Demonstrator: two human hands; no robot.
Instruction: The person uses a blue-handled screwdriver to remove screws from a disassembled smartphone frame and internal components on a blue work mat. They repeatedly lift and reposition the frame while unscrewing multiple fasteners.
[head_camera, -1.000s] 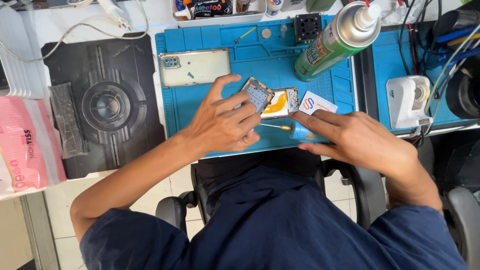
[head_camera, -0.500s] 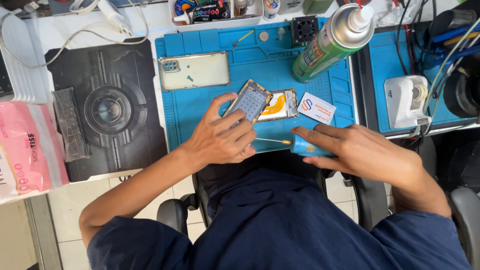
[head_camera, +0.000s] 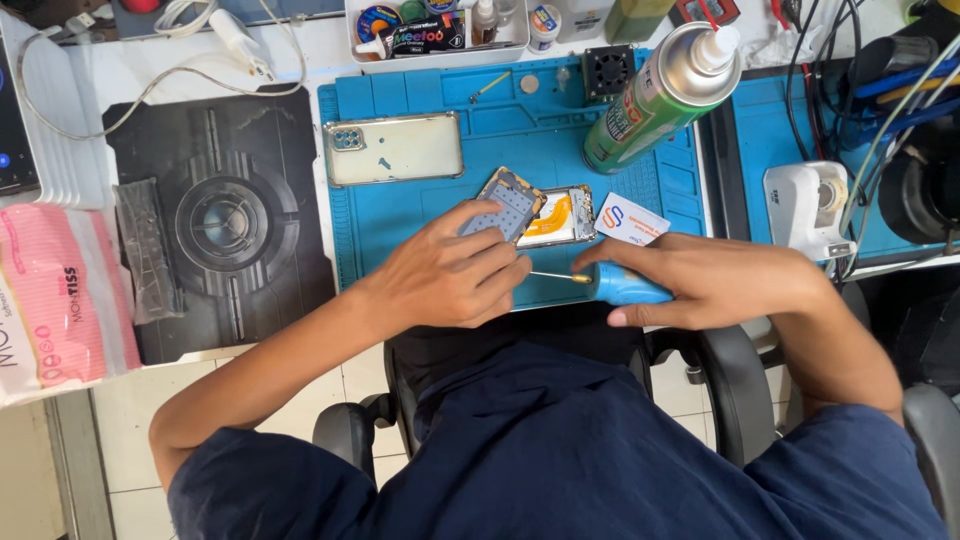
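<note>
A: Entry one, far left edge: pink tissue pack (head_camera: 55, 315), soft rectangular, clear wrap with dark lettering. Beside it, black round-patterned mat (head_camera: 215, 215).

B: Next right, on the blue work mat (head_camera: 400, 240)?

A: Pale green phone back cover (head_camera: 393, 149), camera cut-out at its left end, lying flat, well apart from the hands. Then the left hand (head_camera: 445, 280), fingers closed on a small grey perforated shield plate (head_camera: 503, 208), tilted up off the opened phone (head_camera: 553, 217). The phone lies mid-mat, orange flex cable showing.

B: And the right hand (head_camera: 715, 280)?

A: Clamped around a blue-handled screwdriver (head_camera: 610, 283), held flat, shaft pointing left toward the left hand's fingertips, at the mat's near edge.

B: Handling note?

A: In my judgement, lift the plate straight and slowly, keep the driver tip away from the flex cable, and keep loose screws on the mat.

B: Labels further right?

A: White card (head_camera: 630, 220), red-and-blue logo, touching the phone's right end. Green spray can (head_camera: 660, 95), white nozzle, red-and-white label, standing at the far side. Far centre, a white tray (head_camera: 440, 25) of small tubes and bottles. Right, a white boxy device (head_camera: 808, 205).
</note>
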